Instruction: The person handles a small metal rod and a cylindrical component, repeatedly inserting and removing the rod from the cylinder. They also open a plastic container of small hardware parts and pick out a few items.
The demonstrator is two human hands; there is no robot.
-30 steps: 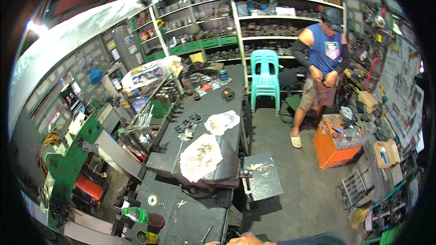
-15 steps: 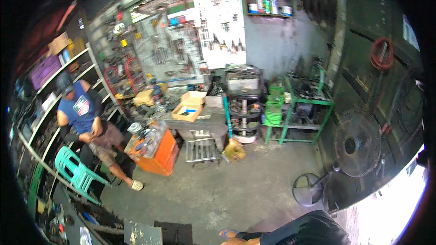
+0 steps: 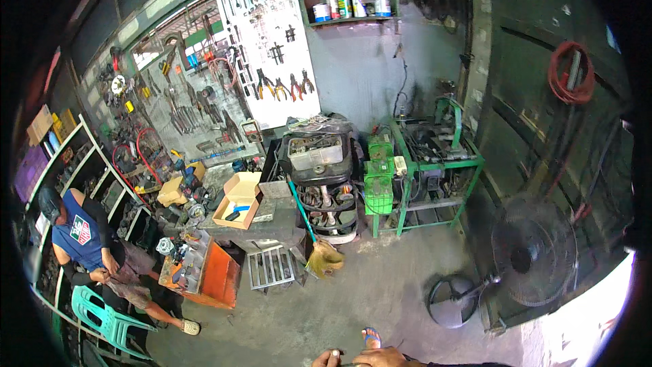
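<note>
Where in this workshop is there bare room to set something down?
Bare concrete floor lies open between the broom, the fan and the green stand. The bench with the cardboard box and the orange box beside the seated person are crowded.

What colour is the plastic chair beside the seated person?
The chair is light green, seen best in the head view, lower left.

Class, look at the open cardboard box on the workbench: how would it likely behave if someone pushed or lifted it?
The cardboard box looks light: its flaps stand open and only a small blue item shows inside, so it would probably slide easily. Its thin walls would likely flex if gripped by one side. Its flat base makes rolling unlikely.
</note>
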